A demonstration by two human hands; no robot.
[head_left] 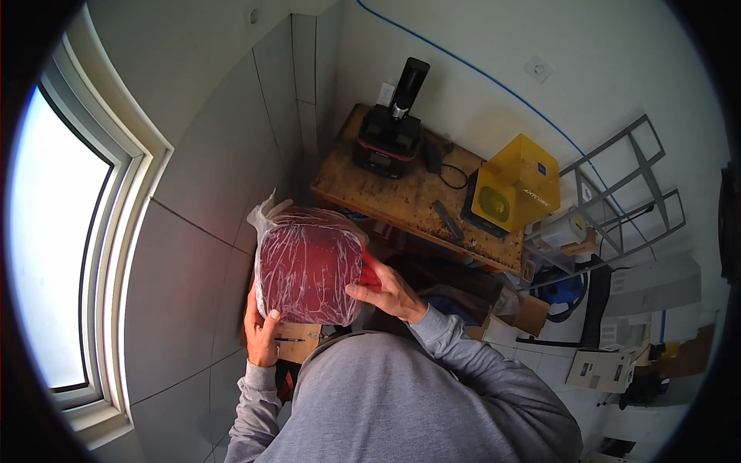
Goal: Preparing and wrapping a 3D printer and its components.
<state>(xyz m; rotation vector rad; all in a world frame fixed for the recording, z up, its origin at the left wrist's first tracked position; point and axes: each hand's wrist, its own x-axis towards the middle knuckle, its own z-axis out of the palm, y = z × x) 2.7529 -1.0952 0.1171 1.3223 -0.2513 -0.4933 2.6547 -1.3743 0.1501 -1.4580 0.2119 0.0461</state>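
Both my hands hold a dark red, box-shaped piece with rounded corners point(312, 270), which looks like a cover, in wrinkled clear plastic wrap point(266, 218). My left hand point(262, 332) grips its lower left corner, thumb on the near face. Along the right side, my right hand point(392, 295) grips it with the thumb across the front, and the other fingers are partly hidden behind. The bundle is held up in front of my body, short of the wooden table. Its far side and underside cannot be seen.
On the worn wooden table point(340, 171) stand a black machine with an upright column point(390, 139) and a yellow see-through box point(521, 181). A black bar point(446, 220) lies near its edge. A window point(69, 247) is at left; a grey frame point(617, 193) leans at right.
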